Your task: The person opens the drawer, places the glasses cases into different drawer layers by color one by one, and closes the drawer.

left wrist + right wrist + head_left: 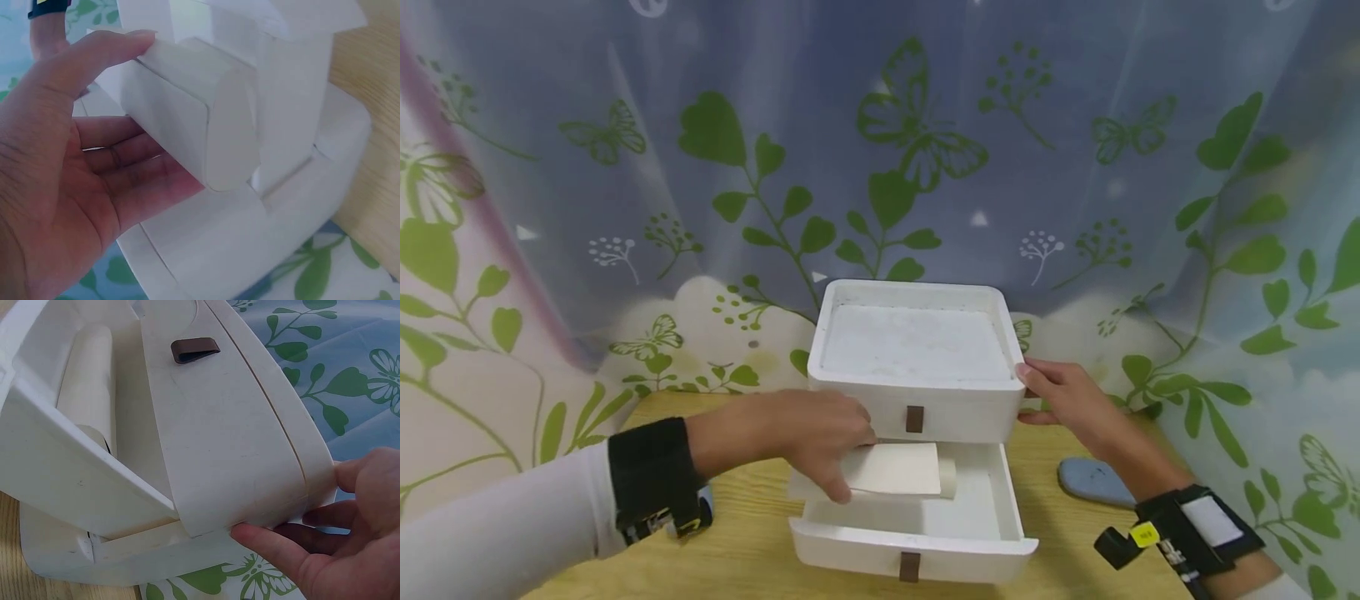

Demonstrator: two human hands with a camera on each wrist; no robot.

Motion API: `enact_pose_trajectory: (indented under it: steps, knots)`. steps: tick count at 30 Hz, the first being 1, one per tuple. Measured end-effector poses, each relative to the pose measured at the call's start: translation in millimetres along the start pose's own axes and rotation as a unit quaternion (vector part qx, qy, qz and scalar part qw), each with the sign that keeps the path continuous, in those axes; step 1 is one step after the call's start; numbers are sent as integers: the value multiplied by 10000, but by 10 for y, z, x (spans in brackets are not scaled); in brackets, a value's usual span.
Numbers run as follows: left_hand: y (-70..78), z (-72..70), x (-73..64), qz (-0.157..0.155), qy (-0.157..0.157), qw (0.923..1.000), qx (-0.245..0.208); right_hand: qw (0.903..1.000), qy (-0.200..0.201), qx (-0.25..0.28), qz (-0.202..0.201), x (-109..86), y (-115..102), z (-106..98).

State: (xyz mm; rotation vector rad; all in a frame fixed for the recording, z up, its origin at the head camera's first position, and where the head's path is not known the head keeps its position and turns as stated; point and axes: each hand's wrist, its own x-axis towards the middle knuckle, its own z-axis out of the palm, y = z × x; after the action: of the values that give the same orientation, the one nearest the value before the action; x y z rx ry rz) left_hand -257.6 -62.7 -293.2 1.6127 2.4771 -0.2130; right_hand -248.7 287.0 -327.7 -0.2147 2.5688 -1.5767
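Observation:
A white drawer unit [857, 408] stands on the wooden table, its lower drawer [850, 546] pulled out and its upper one closed. My left hand [820, 437] holds a cream case [898, 469] with a folded flap over that open drawer. In the left wrist view, the thumb lies on top of the case [169, 106] and the fingers reach beneath it; its end is a rounded triangle. At the unit's upper right corner, my right hand [1067, 400] grips the edge, thumb at the top rim and fingers against the side.
A blue-grey, rounded object [1096, 482] lies on the table to the right of the unit. Brown pull tabs [914, 418] sit on the drawer fronts. Behind the table hangs a curtain [925, 208] with leaves and butterflies. The unit's top is a shallow tray [917, 342].

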Motion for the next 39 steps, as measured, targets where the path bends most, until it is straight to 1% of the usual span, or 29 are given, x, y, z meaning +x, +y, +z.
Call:
enact_pose_trajectory:
  steps: [5, 7, 10, 12, 15, 20, 24, 31, 34, 36, 39]
  knots:
    - [103, -7, 226, 10, -218, 9996, 173, 10000, 15, -3, 79, 2, -11, 5]
    - [146, -17, 306, -43, -337, 9992, 224, 10000, 34, 8, 83, 0, -16, 5]
    - [207, -25, 411, -118, -534, 9977, 392, 10000, 45, 20, 49, -5, -24, 1]
    - [247, -21, 468, -138, -687, 9966, 443, 10000, 51, 24, 29, -8, -26, -4]
    - [297, -3, 540, -153, -832, 9952, 497, 10000, 50, 26, 29, -9, -27, -9]
    - [331, 61, 637, -238, -957, 9936, 553, 10000, 61, 62, 37, -4, -17, -11]
    - [330, 137, 707, -177, -1026, 9931, 533, 10000, 67, 45, 40, -1, 0, -12]
    - [349, 244, 774, -37, -954, 9921, 811, 10000, 61, 24, 46, 1, -4, -3]
    - [357, 292, 797, -2, -1051, 9905, 883, 10000, 75, 27, 52, -2, -9, -2]
    - [361, 328, 804, -39, -1105, 9897, 904, 9999, 91, 33, 66, -4, -11, 0]
    - [358, 381, 806, -42, -1130, 9884, 1013, 9999, 80, 47, 63, -4, -20, 3]
